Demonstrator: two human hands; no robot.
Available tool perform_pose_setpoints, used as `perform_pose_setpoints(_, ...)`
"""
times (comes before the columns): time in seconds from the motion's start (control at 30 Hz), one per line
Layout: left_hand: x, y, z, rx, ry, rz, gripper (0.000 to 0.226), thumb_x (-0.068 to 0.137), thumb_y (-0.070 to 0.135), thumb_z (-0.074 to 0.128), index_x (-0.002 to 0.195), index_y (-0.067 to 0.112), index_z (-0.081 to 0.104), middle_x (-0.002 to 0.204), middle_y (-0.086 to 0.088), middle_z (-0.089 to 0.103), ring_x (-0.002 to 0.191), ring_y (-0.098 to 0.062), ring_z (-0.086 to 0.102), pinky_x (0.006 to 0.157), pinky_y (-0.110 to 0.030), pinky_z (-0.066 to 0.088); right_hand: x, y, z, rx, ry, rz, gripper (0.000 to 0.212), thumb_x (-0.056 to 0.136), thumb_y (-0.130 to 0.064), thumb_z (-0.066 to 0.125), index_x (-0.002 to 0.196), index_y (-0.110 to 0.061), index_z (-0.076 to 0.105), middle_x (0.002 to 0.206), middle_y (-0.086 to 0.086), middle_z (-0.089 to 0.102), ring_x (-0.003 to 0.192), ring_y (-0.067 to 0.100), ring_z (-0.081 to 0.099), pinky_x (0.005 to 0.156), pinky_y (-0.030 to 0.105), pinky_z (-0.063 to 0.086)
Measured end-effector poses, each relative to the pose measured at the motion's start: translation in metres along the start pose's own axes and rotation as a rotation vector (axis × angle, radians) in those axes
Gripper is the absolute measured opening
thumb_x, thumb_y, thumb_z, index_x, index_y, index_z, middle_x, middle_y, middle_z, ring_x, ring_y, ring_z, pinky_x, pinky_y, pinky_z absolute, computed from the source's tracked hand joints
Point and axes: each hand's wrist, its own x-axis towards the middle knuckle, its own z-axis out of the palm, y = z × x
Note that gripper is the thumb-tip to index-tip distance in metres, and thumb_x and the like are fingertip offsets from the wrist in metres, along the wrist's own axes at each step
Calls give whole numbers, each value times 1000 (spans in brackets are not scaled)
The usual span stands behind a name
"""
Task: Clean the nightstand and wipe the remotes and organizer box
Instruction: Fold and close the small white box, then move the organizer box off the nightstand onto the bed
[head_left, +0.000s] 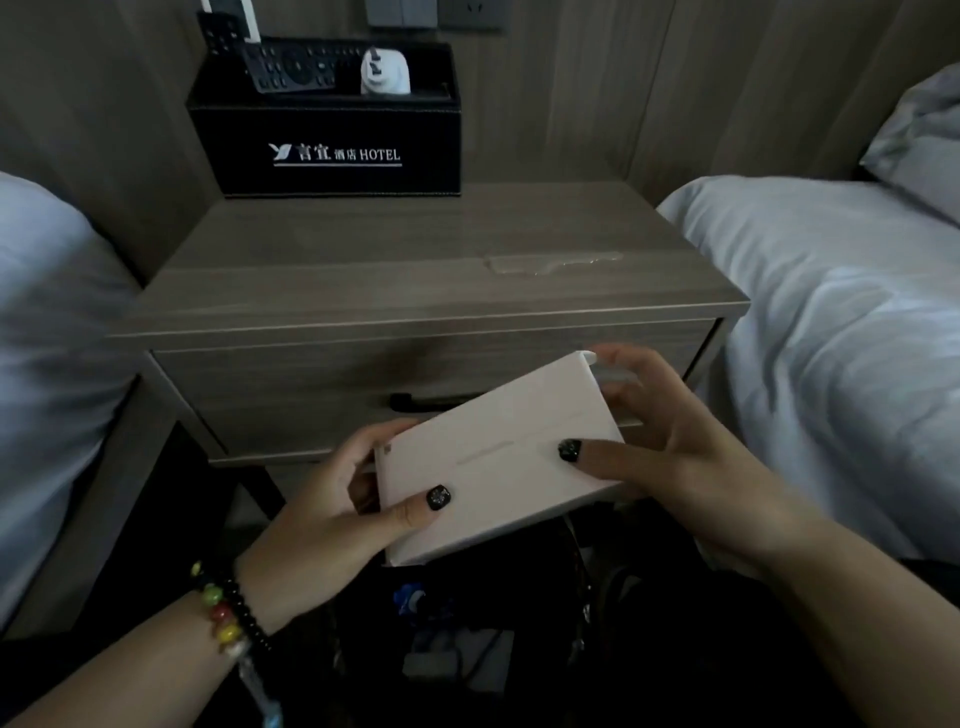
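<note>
Dim, underexposed frame with soft daylight-like light from the right brightening the bed sheet (841, 332) and white box (498, 457), a glare patch on the nightstand top (550, 262), deep shadow across the bottom, mild overall softness, and wide-angle bending at the edges.

Single head view, close, looking forward and down; nightstand (415, 270) mid-frame, hands at lower frame.

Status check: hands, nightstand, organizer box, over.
Left hand and right hand both gripping white box. Nightstand unwiped, spill on top. Organizer box holds remotes.
</note>
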Motion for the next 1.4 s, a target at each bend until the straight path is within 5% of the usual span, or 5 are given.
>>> perform_pose_setpoints(0.33, 0, -96, -26, 665, -58, -178, 69, 85, 33, 69, 143, 29, 33, 143, 10, 37, 128, -6, 42, 109, -26, 37, 18, 55, 22, -892, -150, 251, 81, 75, -38, 78, 140, -39, 29, 134, -3, 45, 117, 21, 51, 90, 30, 44)
perform_pose_setpoints(0.5, 0, -126, -38, 891, -89, -340, 91, 88, 27, 64, 153, 20, 1, 157, -6, 10, 143, -24, 23, 116, -28, 24, 31, 127, 63, -767, -200, 378, 82, 81, -31, 75, 146, -26, 25, 140, 9, 39, 123, 26, 46, 92, 25, 41)
perform_pose_setpoints(0.8, 7, -140, -28, 977, -180, -364, 88, 86, 4, 56, 153, 12, 0, 154, -13, 15, 131, -27, 45, 107, -26, 35, 59, 261, 107, -481, -27, 718, 97, 81, -28, 77, 154, -10, 16, 155, 11, 33, 141, 28, 35, 108, 26, 34)
perform_pose_setpoints(1.0, 13, -138, -34, 966, -212, -400, 84, 84, 6, 56, 153, 11, 9, 153, -14, 20, 136, -27, 38, 111, -28, 33, 60, 272, 109, -644, -202, 783, 78, 89, -30, 69, 150, -6, 27, 156, 11, 32, 143, 24, 35, 111, 26, 31)
perform_pose_setpoints(1.4, 35, -65, -12, 881, -39, -142, 40, 88, 19, 57, 128, 20, 51, 119, 2, 58, 112, -14, 56, 84, -17, 42, 72, 133, 74, -994, -535, 583, 20, 90, -26, 62, 84, -8, 57, 92, 6, 58, 89, 20, 60, 62, 21, 46)
